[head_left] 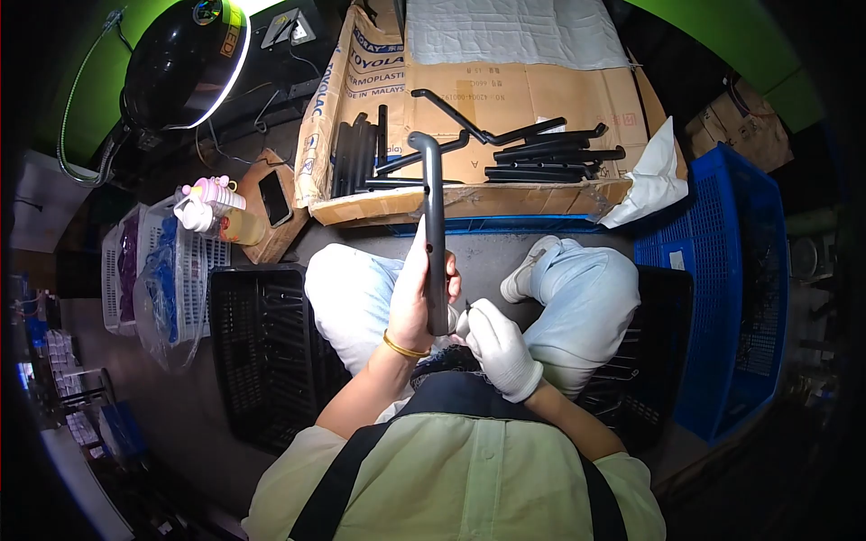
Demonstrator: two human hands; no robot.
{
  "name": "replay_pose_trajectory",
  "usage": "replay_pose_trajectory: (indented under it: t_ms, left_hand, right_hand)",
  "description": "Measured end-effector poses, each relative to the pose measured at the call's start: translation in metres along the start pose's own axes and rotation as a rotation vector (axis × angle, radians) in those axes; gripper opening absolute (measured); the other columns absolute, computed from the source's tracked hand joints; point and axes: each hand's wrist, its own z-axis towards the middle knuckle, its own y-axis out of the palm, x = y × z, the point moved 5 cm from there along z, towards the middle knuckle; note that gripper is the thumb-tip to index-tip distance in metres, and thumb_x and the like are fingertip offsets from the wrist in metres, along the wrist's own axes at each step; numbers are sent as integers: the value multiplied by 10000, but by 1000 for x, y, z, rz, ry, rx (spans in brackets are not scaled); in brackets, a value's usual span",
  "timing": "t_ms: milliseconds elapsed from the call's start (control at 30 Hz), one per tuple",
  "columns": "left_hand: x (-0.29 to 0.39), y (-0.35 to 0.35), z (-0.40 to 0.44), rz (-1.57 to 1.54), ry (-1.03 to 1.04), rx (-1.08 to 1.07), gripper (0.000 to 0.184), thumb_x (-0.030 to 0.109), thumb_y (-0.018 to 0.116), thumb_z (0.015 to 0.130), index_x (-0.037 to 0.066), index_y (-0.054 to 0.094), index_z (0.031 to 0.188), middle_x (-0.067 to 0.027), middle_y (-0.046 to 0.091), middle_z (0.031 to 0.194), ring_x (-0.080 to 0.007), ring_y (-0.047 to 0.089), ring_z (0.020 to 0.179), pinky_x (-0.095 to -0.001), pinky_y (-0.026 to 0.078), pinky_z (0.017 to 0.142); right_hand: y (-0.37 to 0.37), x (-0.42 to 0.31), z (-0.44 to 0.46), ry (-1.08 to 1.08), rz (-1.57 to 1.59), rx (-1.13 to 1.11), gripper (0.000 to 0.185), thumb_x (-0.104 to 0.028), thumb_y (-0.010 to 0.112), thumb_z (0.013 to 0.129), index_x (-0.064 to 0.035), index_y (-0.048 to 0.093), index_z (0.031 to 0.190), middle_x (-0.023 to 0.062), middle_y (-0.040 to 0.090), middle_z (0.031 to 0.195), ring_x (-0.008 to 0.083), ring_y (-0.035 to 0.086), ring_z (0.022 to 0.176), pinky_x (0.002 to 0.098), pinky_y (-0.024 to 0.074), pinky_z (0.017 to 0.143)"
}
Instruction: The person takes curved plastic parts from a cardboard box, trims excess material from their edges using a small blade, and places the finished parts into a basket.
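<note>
My bare left hand (410,302), with a yellow bangle at the wrist, is closed around a long black handle-like bar (434,221). The bar stands nearly upright before me, its bent end at the top and small holes along its side. Beside the bar's lower end is my right hand (501,352) in a white knitted glove, fingers pinched together. A small dark tip shows at those fingers; what it belongs to is too small to tell. More black bars (550,158) of the same sort lie in the cardboard box beyond.
The open cardboard box (469,90) has a white cloth (514,34) at its back. Black crates (244,361) flank my legs, and a blue crate (704,397) stands at right. On the left are a lamp (176,68), a phone (276,198), a bottle (242,227) and a white basket (194,307).
</note>
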Motion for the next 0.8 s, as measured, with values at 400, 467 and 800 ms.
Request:
replay_pose_trajectory:
  t_ms: [400, 467, 800]
  left_hand:
    - [-3, 8, -7, 63, -71, -51, 749, 390, 572, 946, 123, 170, 1519, -13, 474, 886, -66, 499, 674, -188, 438, 536]
    - [-5, 7, -7, 84, -56, -49, 754, 410, 566, 946, 123, 169, 1520, -9, 481, 888, -56, 501, 666, -186, 437, 531]
    - [0, 7, -11, 294, 0, 44, 659, 411, 486, 988, 114, 224, 1515, 12, 504, 800, -42, 499, 627, -171, 408, 525]
  right_hand:
    - [4, -23, 0, -241, -308, -210, 60, -34, 544, 838, 16, 545, 870, 142, 567, 805, 290, 614, 635, 383, 496, 547]
    - [6, -18, -2, -247, -306, -228, 109, -105, 525, 891, -6, 570, 908, 154, 623, 867, 335, 634, 645, 424, 509, 548]
    - [10, -18, -1, -234, -320, -241, 116, -133, 517, 909, -30, 568, 920, 136, 594, 828, 327, 625, 629, 422, 511, 536]
